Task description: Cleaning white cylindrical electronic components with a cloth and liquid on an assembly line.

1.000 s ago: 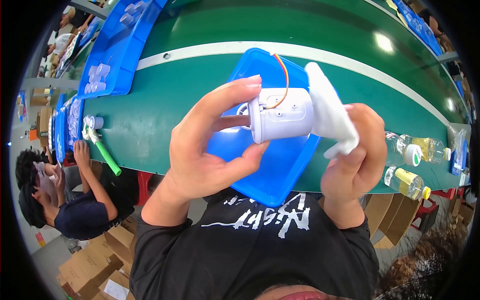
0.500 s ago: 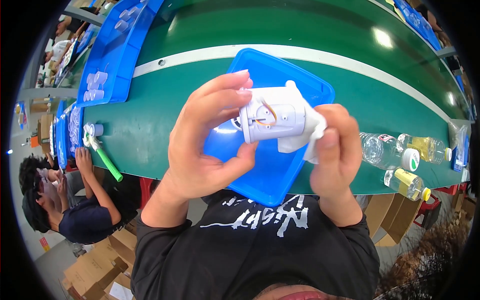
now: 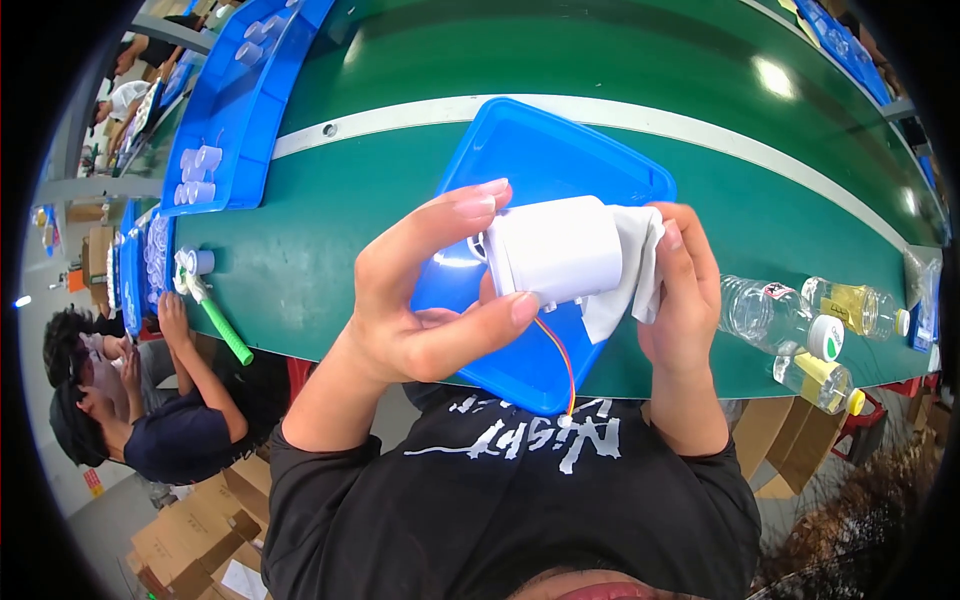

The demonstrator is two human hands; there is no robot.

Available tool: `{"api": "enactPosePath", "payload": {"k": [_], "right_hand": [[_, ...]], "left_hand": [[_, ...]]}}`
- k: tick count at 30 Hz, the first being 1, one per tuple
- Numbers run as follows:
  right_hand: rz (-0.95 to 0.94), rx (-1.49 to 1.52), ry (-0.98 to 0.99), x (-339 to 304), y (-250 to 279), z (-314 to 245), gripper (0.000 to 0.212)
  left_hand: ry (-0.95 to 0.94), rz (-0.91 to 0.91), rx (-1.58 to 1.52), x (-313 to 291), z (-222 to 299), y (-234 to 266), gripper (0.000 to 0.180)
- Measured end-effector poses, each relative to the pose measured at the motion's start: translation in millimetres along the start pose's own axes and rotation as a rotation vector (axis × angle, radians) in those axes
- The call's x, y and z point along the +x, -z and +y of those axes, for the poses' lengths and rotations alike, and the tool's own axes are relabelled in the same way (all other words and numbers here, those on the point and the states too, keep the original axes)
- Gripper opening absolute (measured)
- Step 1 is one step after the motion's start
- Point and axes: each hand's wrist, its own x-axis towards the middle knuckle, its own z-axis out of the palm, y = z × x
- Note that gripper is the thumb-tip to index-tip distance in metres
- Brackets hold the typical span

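A white cylindrical plastic housing (image 3: pixel 560 250) lies sideways in the grip of my left hand (image 3: pixel 420 290), whose thumb and fingers hold its left end. Thin red and yellow wires (image 3: pixel 566 365) hang from its underside and end in a small white connector. My right hand (image 3: pixel 685 285) pinches a white cloth (image 3: pixel 628 265) against the right end of the housing. Part of the cloth droops below the fingers. Both hands are above a blue plastic tray (image 3: pixel 500 375) on the green table.
Clear bottles (image 3: pixel 765 315) with liquid stand or lie on the right. At the far left, a blue bin (image 3: pixel 225 140) holds several small white cups. A green-handled tool (image 3: pixel 228 335) lies near a seated co-worker (image 3: pixel 180 430). Cardboard boxes (image 3: pixel 190 540) are on the floor.
The housing has been turned in my left hand, so its recessed wired side has rolled out of sight and a smooth side shows. The wires now dangle below it.
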Motion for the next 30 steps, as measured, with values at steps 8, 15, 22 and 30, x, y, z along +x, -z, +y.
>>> {"api": "enactPosePath", "payload": {"k": [8, 15, 22, 30], "right_hand": [[0.029, -0.021, -0.209, -26, 26, 22, 0.025], [-0.005, -0.046, -0.293, -32, 28, 45, 0.025], [-0.16, -0.005, -0.367, -33, 40, 34, 0.025], [-0.264, 0.349, -0.547, -17, 31, 26, 0.032]], "left_hand": [[0.11, -0.218, 0.089, 16, -17, 7, 0.046], [0.657, -0.823, 0.287, 20, -60, -11, 0.053], [0.582, -0.692, -0.071, -21, 6, 22, 0.036], [0.481, -1.003, 0.155, -85, 7, 37, 0.039]]}}
